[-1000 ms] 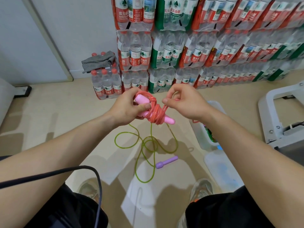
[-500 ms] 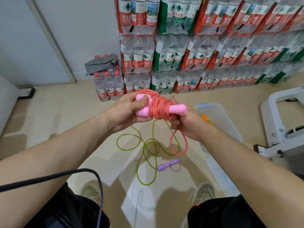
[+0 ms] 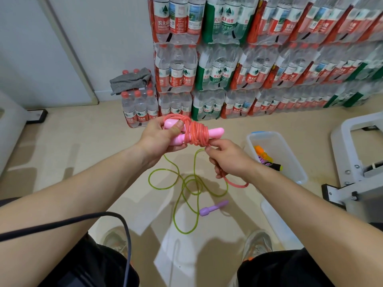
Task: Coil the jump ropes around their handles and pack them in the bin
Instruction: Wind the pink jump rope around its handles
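The right hand (image 3: 228,162) has dropped below the bundle, fingers curled round the last slack loop, so coiling looks nearly done and the clear plastic bin (image 3: 294,160) just beside it comes next. The left hand (image 3: 159,137) grips the pink translucent jump rope (image 3: 196,134) in mid-air by its glossy handles. The wraps sit tight, and the loop's end is probably hidden in the right fist.
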Demonstrator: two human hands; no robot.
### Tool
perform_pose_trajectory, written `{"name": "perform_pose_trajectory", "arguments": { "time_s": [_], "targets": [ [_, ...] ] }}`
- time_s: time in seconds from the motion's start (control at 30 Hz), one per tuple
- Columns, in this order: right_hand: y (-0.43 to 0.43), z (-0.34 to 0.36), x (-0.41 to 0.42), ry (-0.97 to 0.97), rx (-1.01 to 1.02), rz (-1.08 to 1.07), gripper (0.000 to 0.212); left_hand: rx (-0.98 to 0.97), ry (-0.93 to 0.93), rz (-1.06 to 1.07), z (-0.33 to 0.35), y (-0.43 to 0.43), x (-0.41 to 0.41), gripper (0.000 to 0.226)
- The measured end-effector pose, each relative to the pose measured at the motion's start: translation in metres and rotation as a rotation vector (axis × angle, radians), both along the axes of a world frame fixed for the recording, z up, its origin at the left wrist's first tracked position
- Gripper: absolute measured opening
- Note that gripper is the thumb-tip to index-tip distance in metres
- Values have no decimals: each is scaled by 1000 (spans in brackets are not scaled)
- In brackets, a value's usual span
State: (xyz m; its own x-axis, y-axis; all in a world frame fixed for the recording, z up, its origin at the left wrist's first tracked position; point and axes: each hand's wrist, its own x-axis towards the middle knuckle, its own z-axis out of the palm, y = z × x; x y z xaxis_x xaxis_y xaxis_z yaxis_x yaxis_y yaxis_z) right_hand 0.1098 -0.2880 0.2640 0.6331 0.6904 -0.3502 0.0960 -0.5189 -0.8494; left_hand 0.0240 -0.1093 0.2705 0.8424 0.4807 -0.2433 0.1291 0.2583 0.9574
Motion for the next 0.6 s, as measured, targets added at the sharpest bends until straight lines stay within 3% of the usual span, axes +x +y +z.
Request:
{"name": "perform_pose_trajectory", "arguments": {
  "time_s": [0.2,0.43,0.6],
  "targets": [
    [-7,5,11,53,81,-32,23,9,-19,-24,2,1,2,13],
    [-7,-1,18,506,273,-108,17,-31,-16,-70,6,8,4,16],
    [-13,-5,12,456,311,-72,21,-78,32,-128,8,12,2,16]
  ]
}}
